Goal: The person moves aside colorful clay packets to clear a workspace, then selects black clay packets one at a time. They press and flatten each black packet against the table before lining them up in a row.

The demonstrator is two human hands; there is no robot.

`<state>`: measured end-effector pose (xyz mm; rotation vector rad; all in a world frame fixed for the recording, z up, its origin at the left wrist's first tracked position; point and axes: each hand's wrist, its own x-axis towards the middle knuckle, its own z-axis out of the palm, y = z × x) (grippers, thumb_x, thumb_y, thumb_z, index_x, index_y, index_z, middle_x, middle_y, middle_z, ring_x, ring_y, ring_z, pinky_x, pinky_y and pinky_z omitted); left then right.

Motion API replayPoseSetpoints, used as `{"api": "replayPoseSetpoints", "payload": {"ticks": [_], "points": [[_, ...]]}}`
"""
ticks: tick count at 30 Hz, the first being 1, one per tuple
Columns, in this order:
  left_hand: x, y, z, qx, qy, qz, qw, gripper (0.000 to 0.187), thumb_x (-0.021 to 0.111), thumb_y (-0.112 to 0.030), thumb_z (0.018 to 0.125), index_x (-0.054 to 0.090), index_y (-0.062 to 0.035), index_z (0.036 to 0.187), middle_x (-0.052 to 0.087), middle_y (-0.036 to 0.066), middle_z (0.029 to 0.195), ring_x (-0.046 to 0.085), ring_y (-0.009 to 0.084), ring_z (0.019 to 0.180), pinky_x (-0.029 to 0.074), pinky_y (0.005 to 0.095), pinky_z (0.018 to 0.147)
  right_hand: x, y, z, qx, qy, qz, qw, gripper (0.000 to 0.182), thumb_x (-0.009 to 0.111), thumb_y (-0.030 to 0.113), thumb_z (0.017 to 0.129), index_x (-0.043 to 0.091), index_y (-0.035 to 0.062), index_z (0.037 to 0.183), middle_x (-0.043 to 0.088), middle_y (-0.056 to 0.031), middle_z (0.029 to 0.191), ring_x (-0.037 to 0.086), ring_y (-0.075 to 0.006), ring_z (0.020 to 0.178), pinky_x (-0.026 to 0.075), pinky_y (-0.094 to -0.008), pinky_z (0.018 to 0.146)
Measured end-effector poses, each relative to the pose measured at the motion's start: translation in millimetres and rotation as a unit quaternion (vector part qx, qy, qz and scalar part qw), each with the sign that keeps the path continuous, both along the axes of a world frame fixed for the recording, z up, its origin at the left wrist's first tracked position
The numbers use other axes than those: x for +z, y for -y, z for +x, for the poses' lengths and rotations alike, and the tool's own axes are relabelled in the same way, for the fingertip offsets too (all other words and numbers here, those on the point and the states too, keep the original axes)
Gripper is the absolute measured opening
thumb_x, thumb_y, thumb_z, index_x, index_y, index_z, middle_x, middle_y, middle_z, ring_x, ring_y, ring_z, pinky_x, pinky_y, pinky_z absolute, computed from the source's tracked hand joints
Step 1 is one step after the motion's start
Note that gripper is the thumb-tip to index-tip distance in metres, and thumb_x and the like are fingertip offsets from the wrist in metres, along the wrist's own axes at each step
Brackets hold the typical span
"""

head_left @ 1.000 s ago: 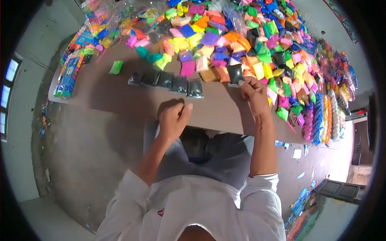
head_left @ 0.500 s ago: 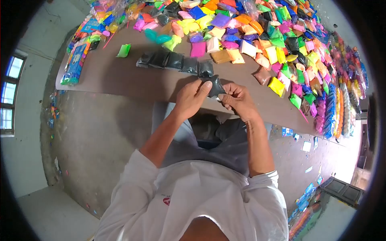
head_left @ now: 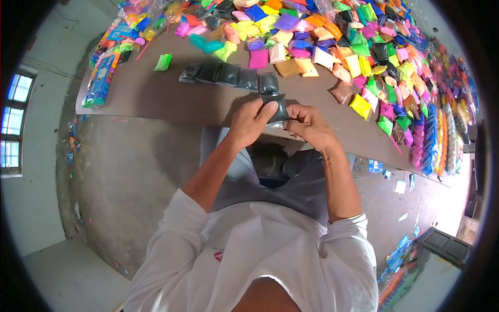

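A strip of joined black packets (head_left: 227,74) lies across the brown table, and its near end bends down toward me. My left hand (head_left: 252,122) grips the last black packet (head_left: 275,106) of that strip, with the thumb pressed on top of it. On the other side of this packet, my right hand (head_left: 307,125) has thumb and fingers pinched on its lower right edge. The fingertips under the packet are hidden. Behind the strip lie a pink packet (head_left: 258,59) and a brown packet (head_left: 287,68).
A large heap of colourful packets (head_left: 358,47) covers the back and right of the table (head_left: 140,99). One green packet (head_left: 163,62) lies apart at the left, near a filled clear bag (head_left: 101,78). Long packet strips (head_left: 430,140) hang at the right edge.
The end packet has turned to lie flatter and squarer between my hands. Both hands keep their hold, and the whole view has shifted slightly.
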<state>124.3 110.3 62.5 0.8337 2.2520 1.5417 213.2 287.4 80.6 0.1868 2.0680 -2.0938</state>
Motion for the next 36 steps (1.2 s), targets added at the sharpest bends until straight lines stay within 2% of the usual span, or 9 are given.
{"api": "replayPoseSetpoints", "payload": {"ticks": [3, 5, 7, 15, 17, 25, 29, 33, 36], "points": [[-1, 2, 0, 0.004, 0.017, -0.016, 1.000, 0.046, 0.050, -0.045, 0.097, 0.060, -0.0008, 0.086, 0.057, 0.015, 0.069, 0.057, 0.0310, 0.066, 0.043, 0.0415, 0.062, 6, 5, -1, -0.018, 0.005, -0.026, 0.999, 0.013, 0.065, 0.016, 0.088, 0.062, 0.0039, 0.092, 0.048, 0.0058, 0.068, 0.042, -0.0043, 0.059, 0.032, -0.0228, 0.050], [-1, 1, 3, 0.000, -0.036, -0.071, 0.997, 0.045, 0.052, -0.042, 0.096, 0.058, 0.0000, 0.083, 0.055, 0.016, 0.067, 0.056, 0.0303, 0.064, 0.042, 0.0421, 0.061, 9, 7, -3, -0.030, 0.011, -0.046, 0.998, 0.017, 0.066, 0.020, 0.090, 0.062, 0.0043, 0.094, 0.048, 0.0062, 0.068, 0.042, -0.0039, 0.059, 0.033, -0.0230, 0.050], [1, 0, 5, -0.004, -0.018, -0.055, 0.998, 0.044, 0.054, -0.042, 0.096, 0.058, 0.0000, 0.082, 0.055, 0.016, 0.067, 0.056, 0.0304, 0.064, 0.042, 0.0425, 0.061, 10, 11, -2, -0.049, 0.024, 0.049, 0.997, 0.024, 0.065, 0.027, 0.093, 0.064, 0.0042, 0.098, 0.050, 0.0065, 0.069, 0.041, -0.0034, 0.059, 0.033, -0.0230, 0.051], [17, 2, 7, -0.020, -0.010, -0.108, 0.994, 0.041, 0.057, -0.041, 0.093, 0.060, -0.0010, 0.086, 0.058, 0.017, 0.071, 0.057, 0.0320, 0.065, 0.043, 0.0426, 0.062, -1, 19, 4, -0.130, -0.008, -0.034, 0.991, 0.025, 0.058, 0.026, 0.098, 0.069, 0.0037, 0.100, 0.054, 0.0061, 0.073, 0.042, -0.0038, 0.062, 0.035, -0.0211, 0.055], [5, 2, 7, -0.028, -0.019, -0.037, 0.999, 0.040, 0.057, -0.041, 0.093, 0.062, -0.0011, 0.090, 0.060, 0.018, 0.073, 0.059, 0.0335, 0.067, 0.043, 0.0435, 0.062, -7, 20, 2, -0.130, -0.006, -0.047, 0.990, 0.025, 0.058, 0.025, 0.098, 0.070, 0.0038, 0.099, 0.055, 0.0058, 0.074, 0.042, -0.0037, 0.063, 0.036, -0.0207, 0.056], [16, 4, 10, -0.031, -0.027, -0.113, 0.993, 0.039, 0.059, -0.038, 0.092, 0.062, 0.0009, 0.089, 0.062, 0.020, 0.073, 0.060, 0.0359, 0.068, 0.044, 0.0444, 0.062, 5, 24, -3, -0.126, -0.034, -0.080, 0.988, 0.024, 0.056, 0.020, 0.097, 0.064, 0.0060, 0.116, 0.056, 0.0066, 0.079, 0.042, -0.0014, 0.065, 0.034, -0.0184, 0.056], [15, 5, 10, -0.034, -0.001, -0.075, 0.997, 0.037, 0.062, -0.035, 0.089, 0.061, 0.0015, 0.089, 0.062, 0.020, 0.073, 0.061, 0.0352, 0.067, 0.045, 0.0435, 0.061, -14, 23, -2, -0.131, -0.032, -0.068, 0.989, 0.020, 0.055, 0.016, 0.097, 0.064, 0.0063, 0.112, 0.057, 0.0069, 0.083, 0.043, -0.0004, 0.066, 0.034, -0.0174, 0.056], [19, 4, 12, -0.032, 0.014, -0.056, 0.998, 0.035, 0.063, -0.033, 0.086, 0.062, 0.0017, 0.089, 0.063, 0.020, 0.074, 0.062, 0.0340, 0.068, 0.046, 0.0430, 0.063, -2, 36, 1, -0.170, -0.064, -0.092, 0.979, 0.012, 0.059, 0.015, 0.096, 0.065, 0.0053, 0.100, 0.054, 0.0072, 0.079, 0.042, -0.0009, 0.065, 0.034, -0.0187, 0.056], [19, 6, 16, -0.055, -0.067, -0.060, 0.994, 0.032, 0.063, -0.029, 0.086, 0.060, 0.0022, 0.087, 0.062, 0.020, 0.073, 0.061, 0.0349, 0.068, 0.045, 0.0444, 0.063, -6, 34, 0, -0.159, -0.064, -0.061, 0.983, 0.010, 0.063, 0.014, 0.094, 0.065, 0.0045, 0.097, 0.054, 0.0067, 0.077, 0.044, -0.0029, 0.067, 0.035, -0.0200, 0.057]]}}
